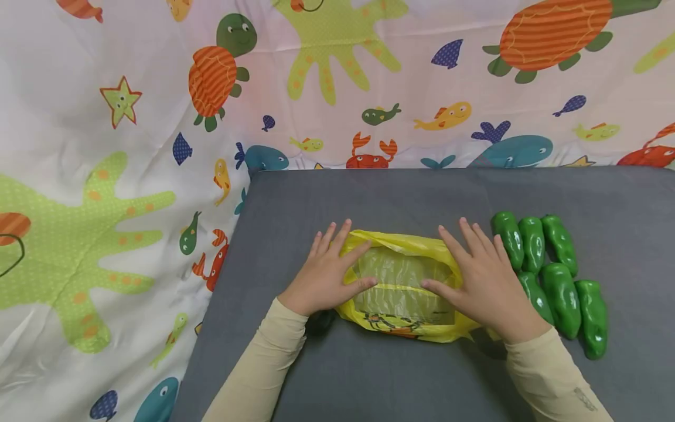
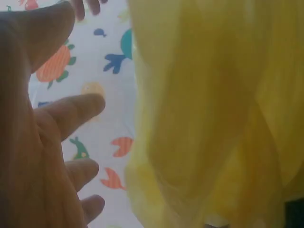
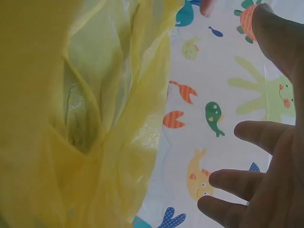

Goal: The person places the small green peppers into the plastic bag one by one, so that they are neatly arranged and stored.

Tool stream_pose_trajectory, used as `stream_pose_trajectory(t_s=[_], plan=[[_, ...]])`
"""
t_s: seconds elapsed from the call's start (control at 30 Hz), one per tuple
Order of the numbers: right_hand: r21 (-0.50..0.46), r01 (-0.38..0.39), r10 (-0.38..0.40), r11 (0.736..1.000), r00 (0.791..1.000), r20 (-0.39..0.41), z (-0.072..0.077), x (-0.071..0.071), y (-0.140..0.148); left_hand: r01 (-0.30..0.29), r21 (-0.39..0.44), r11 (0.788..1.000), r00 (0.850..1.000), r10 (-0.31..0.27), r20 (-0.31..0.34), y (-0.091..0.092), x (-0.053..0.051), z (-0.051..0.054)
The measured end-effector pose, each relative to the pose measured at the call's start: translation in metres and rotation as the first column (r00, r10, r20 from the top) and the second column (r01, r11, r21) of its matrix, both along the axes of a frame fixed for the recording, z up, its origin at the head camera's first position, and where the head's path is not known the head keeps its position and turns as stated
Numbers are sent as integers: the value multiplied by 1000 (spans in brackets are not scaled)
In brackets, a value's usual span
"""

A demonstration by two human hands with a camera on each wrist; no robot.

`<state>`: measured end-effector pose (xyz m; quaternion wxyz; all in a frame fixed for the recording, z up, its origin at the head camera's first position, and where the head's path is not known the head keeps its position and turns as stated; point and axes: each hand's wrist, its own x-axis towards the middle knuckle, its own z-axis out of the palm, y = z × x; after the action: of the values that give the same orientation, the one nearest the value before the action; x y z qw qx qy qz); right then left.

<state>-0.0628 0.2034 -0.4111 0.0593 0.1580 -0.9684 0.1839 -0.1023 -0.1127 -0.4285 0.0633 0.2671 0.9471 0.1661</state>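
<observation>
A yellow plastic bag [image 1: 403,334] stands on the grey table with its mouth spread wide, and its pale inside shows from above. At the bag's left side is my left hand [image 1: 329,275], fingers straight and spread. My right hand [image 1: 487,287] is at the opposite side, its fingers likewise spread. In the left wrist view a gap lies between the left hand [image 2: 42,142] and the bag [image 2: 204,104]. The right wrist view also shows the right hand [image 3: 266,166] apart from the folded yellow plastic [image 3: 137,156]. Neither hand grips anything.
Several glossy green peppers [image 1: 561,299] lie in two rows right of the right hand, partly behind it. A dark object [image 1: 319,322] sits below the left wrist, mostly hidden. The grey table [image 1: 369,199] meets a sea-animal print cloth [image 1: 327,135] at its back and left.
</observation>
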Motion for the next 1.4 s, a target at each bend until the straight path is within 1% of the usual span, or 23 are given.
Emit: stream_pose_trajectory(t_s=[0.17,0.3,0.43,0.53,0.6,0.77,0.9,1.0,1.2,1.4], plan=[[-7,24,-24,1000,999,32,-3,4,5,7,17,1000,999,-8,47,-5,-3,-9],[-11,44,-44,999,998,53,-5,5,11,-7,21,1000,997,5,78,-9,-6,-13],[-21,54,-53,998,997,55,-4,5,17,-34,16,999,996,32,85,-13,-10,-15],[-36,68,-66,997,996,63,-3,6,22,-43,1,999,996,42,80,-16,-12,-17],[-44,77,-74,996,995,72,-3,6,26,-48,-9,999,995,48,89,-18,-13,-17],[-71,99,-94,993,993,70,-3,10,37,-76,-6,997,988,77,131,-20,-14,-18],[-97,129,-122,987,990,75,-3,15,48,-93,-22,995,983,95,160,-20,-14,-18],[-90,148,-142,985,987,72,-4,17,54,-90,-43,995,981,96,167,-21,-14,-17],[-62,163,-161,985,986,30,-9,19,64,-88,-63,994,978,98,182,-23,-12,-13],[-46,205,-204,978,979,23,-11,25,75,-95,-84,992,973,110,202,-23,-12,-11]])
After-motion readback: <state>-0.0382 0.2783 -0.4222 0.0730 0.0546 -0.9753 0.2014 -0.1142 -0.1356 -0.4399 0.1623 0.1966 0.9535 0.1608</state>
